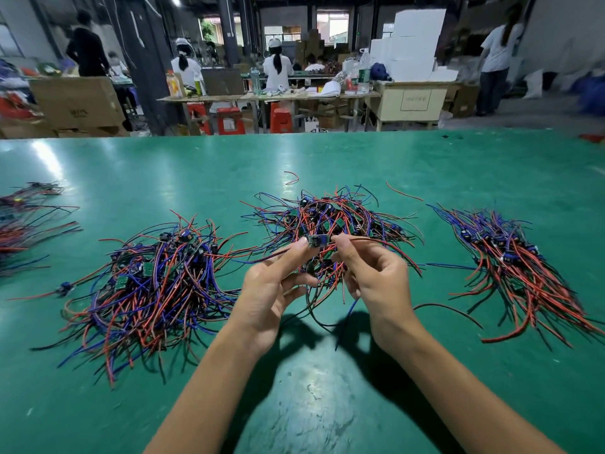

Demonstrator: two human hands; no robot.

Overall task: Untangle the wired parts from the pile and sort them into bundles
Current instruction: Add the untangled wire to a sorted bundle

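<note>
A small wired part (317, 240), a tiny board with red, blue and black wires, is held up between both hands just in front of the middle tangled pile (330, 217). My left hand (275, 286) pinches the board's left end with thumb and forefinger. My right hand (373, 273) pinches a red wire at the board's right end. The part's wires hang down between my palms. A second large tangled pile (150, 286) lies to the left. A straightened bundle (510, 267) with wires fanned toward me lies to the right.
The green table (311, 388) reaches to a far edge. More wired parts (23, 224) lie at the far left edge. Loose red wires (404, 191) sit behind the middle pile. Beyond the table are people at benches, cardboard boxes and red stools.
</note>
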